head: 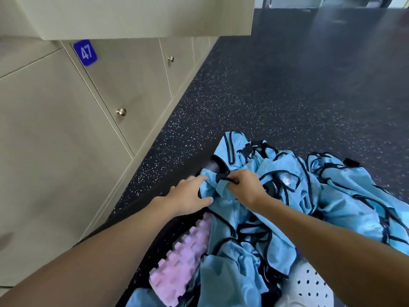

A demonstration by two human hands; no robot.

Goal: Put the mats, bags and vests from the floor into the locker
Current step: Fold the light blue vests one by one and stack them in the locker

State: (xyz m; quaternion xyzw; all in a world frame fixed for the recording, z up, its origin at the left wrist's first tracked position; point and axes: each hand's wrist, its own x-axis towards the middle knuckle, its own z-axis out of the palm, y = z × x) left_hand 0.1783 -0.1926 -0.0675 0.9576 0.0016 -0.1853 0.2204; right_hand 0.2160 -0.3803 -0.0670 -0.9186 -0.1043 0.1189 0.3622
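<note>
A heap of light blue vests (276,218) with black trim lies on the dark speckled floor at the lower right. My left hand (188,196) pinches a fold of one vest at the heap's left edge, between thumb and fingers. My right hand (245,187) grips the black-trimmed edge of the same vest just beside it. A pink ridged foam roller (181,262) lies under the heap's left side. A dark rolled item (212,167) pokes out beyond my hands, mostly hidden by fabric. Beige lockers (66,129) stand along the left.
Locker door 47 (85,52) and its neighbours are closed, with small round knobs (121,112). An open beige door panel (143,16) hangs overhead at the top. A white perforated shoe (309,286) shows at the bottom. Speckled floor (287,85) stretches ahead.
</note>
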